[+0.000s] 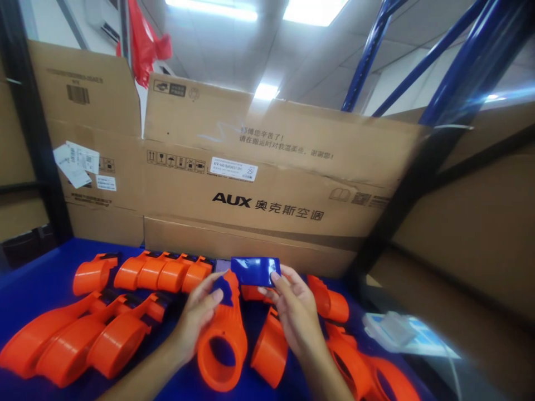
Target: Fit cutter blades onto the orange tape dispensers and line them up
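Glossy orange plastic ring-ended housing in left hand, blue plate in right hand

The left hand covers part of the orange housing. Both forearms run off the bottom edge. Small print on the white label is unreadable; the right side blurs.

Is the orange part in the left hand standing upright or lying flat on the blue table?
Upright, slightly tilted: the left hand holds the orange part ring end down, narrow end up. Whether it touches the blue table: cannot tell.
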A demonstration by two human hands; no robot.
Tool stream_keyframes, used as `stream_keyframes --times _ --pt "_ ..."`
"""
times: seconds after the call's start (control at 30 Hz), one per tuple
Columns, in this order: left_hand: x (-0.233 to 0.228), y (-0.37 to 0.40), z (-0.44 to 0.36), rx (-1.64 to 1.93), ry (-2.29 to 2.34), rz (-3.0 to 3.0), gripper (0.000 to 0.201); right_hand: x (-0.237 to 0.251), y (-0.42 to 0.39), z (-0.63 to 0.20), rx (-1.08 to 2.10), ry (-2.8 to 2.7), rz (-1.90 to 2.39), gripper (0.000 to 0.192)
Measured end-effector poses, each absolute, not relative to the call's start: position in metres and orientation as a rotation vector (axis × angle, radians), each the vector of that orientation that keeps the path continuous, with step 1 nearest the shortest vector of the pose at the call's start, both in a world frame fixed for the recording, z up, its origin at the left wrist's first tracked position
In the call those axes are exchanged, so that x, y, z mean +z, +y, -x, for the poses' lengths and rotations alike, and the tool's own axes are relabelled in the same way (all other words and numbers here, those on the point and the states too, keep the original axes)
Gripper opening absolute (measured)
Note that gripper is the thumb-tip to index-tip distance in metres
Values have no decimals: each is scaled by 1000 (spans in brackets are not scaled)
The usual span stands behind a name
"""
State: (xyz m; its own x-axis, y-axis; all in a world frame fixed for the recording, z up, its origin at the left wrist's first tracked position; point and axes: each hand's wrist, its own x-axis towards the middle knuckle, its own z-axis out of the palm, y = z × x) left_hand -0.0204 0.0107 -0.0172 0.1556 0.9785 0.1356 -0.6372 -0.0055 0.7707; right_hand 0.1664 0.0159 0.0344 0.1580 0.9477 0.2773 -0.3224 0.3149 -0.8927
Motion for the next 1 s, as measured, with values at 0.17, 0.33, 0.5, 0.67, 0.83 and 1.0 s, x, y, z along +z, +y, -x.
stream_keyframes --times 0.17,0.33,0.5,0.67,0.83,1.0 --pt "-21 13 22 1315 447 -731 42 24 19 -165 963 -1211 891 53" --pt "-19 16 22 1306 387 -685 35 26 13 -167 164 -1788 1111 57" --pt "-13 16 20 1272 348 -671 34 30 7 -172 -124 -2232 1087 51" --pt "-9 11 20 1285 326 -664 32 26 14 -176 -37 -2071 1090 42" --pt "-11 12 21 1409 346 -666 37 30 13 -180 219 -1775 1041 35" --pt "-18 18 20 1507 435 -711 35 35 5 -178 476 -1717 958 32"
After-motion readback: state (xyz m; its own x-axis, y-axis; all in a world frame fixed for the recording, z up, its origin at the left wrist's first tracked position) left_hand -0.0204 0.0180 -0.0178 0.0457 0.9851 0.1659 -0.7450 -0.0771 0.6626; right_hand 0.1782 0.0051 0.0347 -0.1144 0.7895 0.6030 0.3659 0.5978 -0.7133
